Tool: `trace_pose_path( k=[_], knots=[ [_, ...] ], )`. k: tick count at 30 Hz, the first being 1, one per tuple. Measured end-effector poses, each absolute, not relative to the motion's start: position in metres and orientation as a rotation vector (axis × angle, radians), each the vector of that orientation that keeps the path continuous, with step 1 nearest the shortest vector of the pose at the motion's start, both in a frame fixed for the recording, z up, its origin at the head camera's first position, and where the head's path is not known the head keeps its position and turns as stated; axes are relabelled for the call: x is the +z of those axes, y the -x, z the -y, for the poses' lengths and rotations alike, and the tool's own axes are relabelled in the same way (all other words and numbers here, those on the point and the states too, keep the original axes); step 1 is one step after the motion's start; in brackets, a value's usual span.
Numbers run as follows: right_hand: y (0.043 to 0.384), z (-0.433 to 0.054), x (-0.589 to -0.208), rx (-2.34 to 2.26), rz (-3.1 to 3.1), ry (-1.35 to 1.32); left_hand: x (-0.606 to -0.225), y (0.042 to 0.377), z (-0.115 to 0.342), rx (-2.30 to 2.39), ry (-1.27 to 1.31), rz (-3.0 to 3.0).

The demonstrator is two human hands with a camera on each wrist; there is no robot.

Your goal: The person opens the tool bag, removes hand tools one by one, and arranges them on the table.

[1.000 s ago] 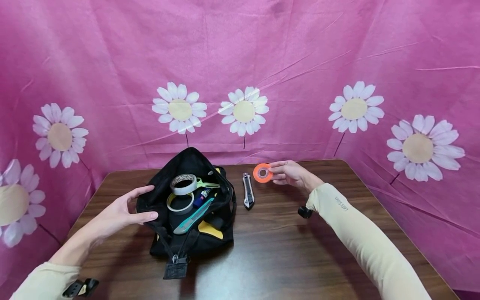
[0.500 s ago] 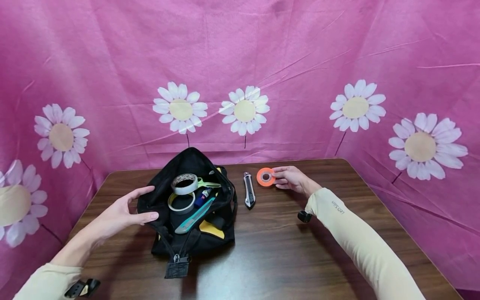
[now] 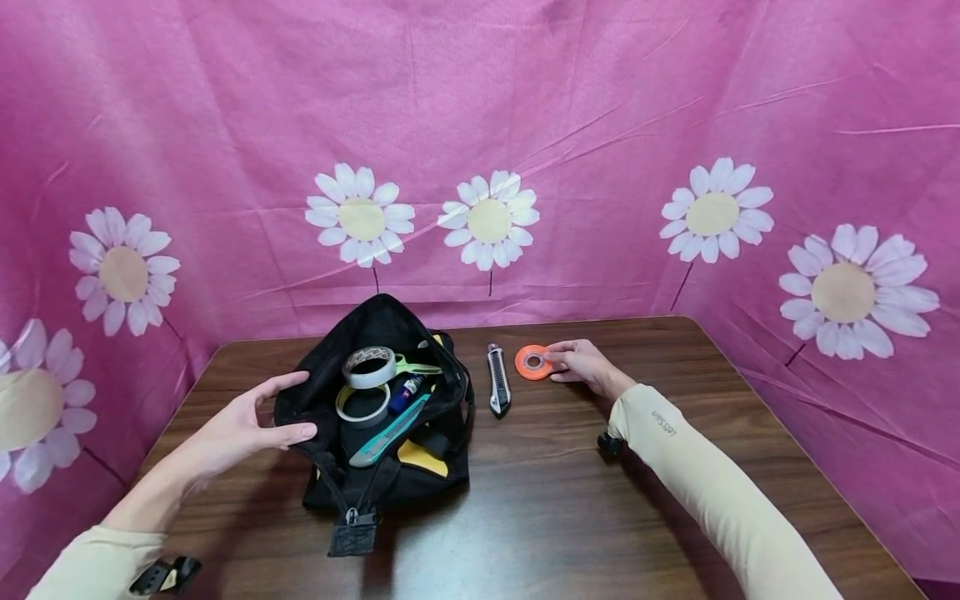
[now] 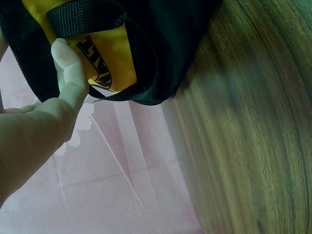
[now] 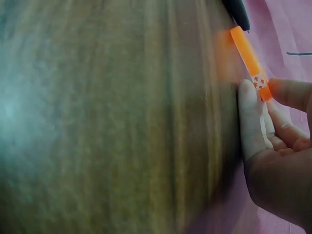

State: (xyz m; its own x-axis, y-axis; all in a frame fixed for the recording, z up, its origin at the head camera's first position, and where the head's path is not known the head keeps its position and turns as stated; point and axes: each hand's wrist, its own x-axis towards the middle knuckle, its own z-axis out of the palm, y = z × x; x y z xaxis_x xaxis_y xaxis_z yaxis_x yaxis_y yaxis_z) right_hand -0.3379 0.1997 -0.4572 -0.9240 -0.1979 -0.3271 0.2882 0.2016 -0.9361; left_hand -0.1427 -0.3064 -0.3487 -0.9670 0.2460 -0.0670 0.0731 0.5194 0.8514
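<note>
My left hand [image 3: 232,425] grips the rim of a black fabric tool bag [image 3: 420,494] between thumb and fingers, and the bag's mouth gapes toward me. In the left wrist view, a finger lies against its yellow panel [image 4: 124,53] with black lettering. My right hand [image 3: 588,368] pinches the edge of an orange tape roll [image 3: 522,368], which lies low and nearly flat over the table. The right wrist view shows that roll [image 5: 247,48] edge-on between thumb and fingers, with a small patterned sticker. Just left of it lies a grey-and-black utility knife [image 3: 498,381].
Inside the bag are a white tape roll [image 3: 371,381], a second roll [image 3: 342,410], green-handled scissors [image 3: 420,368], a blue tube [image 3: 406,394] and a teal cutter knife [image 3: 387,433]. The wooden table [image 3: 570,517] meets a pink flowered cloth [image 3: 585,125] at the back.
My right hand has moved slightly right and lowered the orange tape roll, which has tipped flatter toward the table. The left hand keeps its grip on the bag.
</note>
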Motion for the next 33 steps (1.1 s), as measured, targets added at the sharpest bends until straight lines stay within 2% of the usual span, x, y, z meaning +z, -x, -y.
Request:
trace_pose_path(
  k=[33],
  knots=[
    [0.334,-0.190,-0.457,-1.756,-2.147,-0.093,-0.350,0.140,0.309,1.470,-0.221,-2.526]
  ],
)
